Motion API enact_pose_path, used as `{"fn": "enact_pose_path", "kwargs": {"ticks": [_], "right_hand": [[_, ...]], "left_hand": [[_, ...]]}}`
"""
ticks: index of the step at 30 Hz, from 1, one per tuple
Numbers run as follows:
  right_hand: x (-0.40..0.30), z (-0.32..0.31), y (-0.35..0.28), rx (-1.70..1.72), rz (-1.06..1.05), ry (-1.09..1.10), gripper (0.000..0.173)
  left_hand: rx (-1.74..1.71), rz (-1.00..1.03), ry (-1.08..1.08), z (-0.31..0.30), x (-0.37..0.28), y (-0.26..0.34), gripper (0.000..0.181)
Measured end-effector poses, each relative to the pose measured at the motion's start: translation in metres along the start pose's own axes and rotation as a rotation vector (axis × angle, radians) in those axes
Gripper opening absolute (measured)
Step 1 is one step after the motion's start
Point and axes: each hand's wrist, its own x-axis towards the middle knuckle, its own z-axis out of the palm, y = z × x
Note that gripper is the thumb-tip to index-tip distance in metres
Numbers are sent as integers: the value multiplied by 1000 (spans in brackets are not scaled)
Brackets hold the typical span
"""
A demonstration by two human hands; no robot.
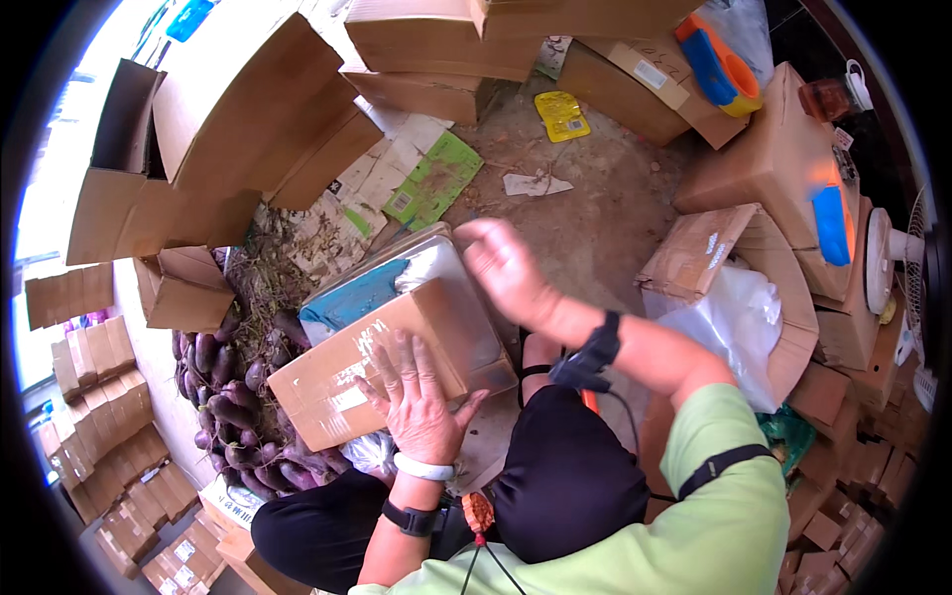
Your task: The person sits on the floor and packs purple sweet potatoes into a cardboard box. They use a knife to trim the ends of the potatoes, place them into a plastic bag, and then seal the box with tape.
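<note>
My left hand (420, 413) lies flat with its fingers spread on a cardboard box (327, 401) that bears writing and a pale label. The box rests tilted across a clear plastic bin (472, 320) in front of me. Inside the bin, a blue-green cloth or bag (349, 294) and some white material (424, 268) show beside the box. Blurred, my right hand (506, 268) is raised at the bin's far right edge, its fingers apart and nothing seen in it. Whether it touches the rim I cannot tell.
Purple root vegetables (230, 409) are heaped at the left beside dry stems. Large cardboard boxes (245, 126) stand at the back left. An open carton (699, 253) with clear plastic is at the right, near a fan (881, 253). A flattened green carton (439, 178) and a yellow packet (561, 117) lie on the floor.
</note>
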Motion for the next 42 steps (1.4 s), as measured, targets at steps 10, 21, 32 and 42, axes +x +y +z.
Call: {"fn": "enact_pose_path", "kwargs": {"ticks": [10,21,32,42], "right_hand": [[-23,89,77,48,79,12,18],[43,41,30,-142,246,-541,31],[92,90,-19,-330,808,-1550,69],[65,212,-108,-374,874,-1607,79]], "left_hand": [[-59,18,-4,-1,-3,-8,101],[-88,-408,-58,-20,-52,-119,100],[-1200,-612,211,44,-62,-208,59],[-1315,-609,188,71,-64,-219,63]]}}
